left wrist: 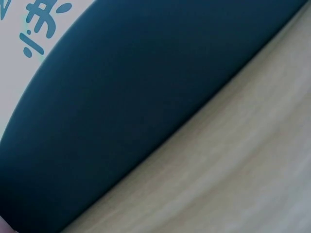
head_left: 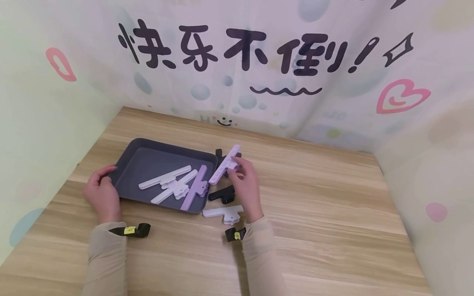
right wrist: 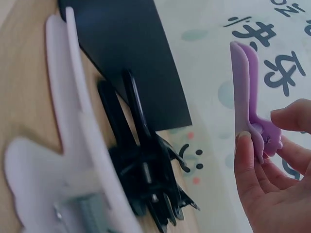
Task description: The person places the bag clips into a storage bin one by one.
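Observation:
My left hand (head_left: 102,193) grips the left wall of a dark grey tray (head_left: 127,144), whose side fills much of the left wrist view. My right hand (head_left: 246,187) pinches a light purple bag clip (head_left: 224,164) by its scalloped handle, raised beside the tray's right wall. In the right wrist view, thumb and fingers press both sides of this clip (right wrist: 245,87). Inside the tray, white clips (head_left: 164,177) overlap near a purple clip (head_left: 195,188). Below my right hand lie a black clip (head_left: 222,195) and a white clip (head_left: 224,213); another black clip (head_left: 219,154) is partly hidden behind the held one.
The wooden table (head_left: 326,213) meets a printed cloth backdrop (head_left: 281,102) at the back and pale walls at both sides. Black wrist straps (head_left: 138,230) sit over the sleeves.

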The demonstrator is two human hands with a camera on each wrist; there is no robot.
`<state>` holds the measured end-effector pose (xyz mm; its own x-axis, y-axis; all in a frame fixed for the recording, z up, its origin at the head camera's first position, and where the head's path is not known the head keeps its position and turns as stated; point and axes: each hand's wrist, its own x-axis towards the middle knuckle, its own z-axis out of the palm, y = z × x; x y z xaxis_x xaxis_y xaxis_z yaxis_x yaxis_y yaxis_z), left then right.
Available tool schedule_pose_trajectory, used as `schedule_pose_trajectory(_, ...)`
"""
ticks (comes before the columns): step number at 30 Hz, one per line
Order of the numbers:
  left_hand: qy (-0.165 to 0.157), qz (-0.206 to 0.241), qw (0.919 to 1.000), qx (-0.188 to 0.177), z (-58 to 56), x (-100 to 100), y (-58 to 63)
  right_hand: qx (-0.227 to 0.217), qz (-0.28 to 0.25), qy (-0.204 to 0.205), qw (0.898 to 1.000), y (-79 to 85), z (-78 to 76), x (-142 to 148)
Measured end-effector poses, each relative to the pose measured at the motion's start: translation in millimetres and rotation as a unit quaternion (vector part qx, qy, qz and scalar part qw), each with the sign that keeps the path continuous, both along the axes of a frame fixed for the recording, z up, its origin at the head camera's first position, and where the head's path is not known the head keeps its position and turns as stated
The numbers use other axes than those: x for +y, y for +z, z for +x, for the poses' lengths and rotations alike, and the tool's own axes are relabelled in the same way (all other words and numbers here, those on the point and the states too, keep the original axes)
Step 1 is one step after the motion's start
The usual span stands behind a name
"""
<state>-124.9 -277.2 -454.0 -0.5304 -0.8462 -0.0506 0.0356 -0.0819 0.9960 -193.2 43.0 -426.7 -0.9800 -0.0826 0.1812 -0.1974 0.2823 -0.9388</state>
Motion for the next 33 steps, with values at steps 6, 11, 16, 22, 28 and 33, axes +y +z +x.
schedule_pose_trajectory(6,0.001,0.0,1.0,-0.003,-0.1,-1,-0.8,0.015,0.005,0.027,1.0,-3.2,2.6,-8)
schedule_pose_trajectory(11,0.001,0.003,1.0,0.004,-1.1,-1,-0.8,0.02,0.023,0.03,0.999,-5.2,3.8,-13)
schedule_pose_trajectory(16,-0.002,0.008,1.0,0.005,-1.5,-1,-0.6,0.02,0.031,0.039,0.999,-6.4,5.3,-18)
schedule_pose_trajectory(22,-0.002,0.007,1.0,0.004,-1.5,-2,-1.1,0.015,0.055,0.051,0.997,-10.1,8.9,-27)
schedule_pose_trajectory(28,0.002,0.007,0.9999,0.011,-1.5,-2,-1.5,0.029,0.097,0.071,0.992,-11.9,15.5,-39)
schedule_pose_trajectory(33,0.004,0.005,0.9999,0.009,-1.4,-2,-2.2,0.046,0.146,0.075,0.985,-14.5,19.3,-45)
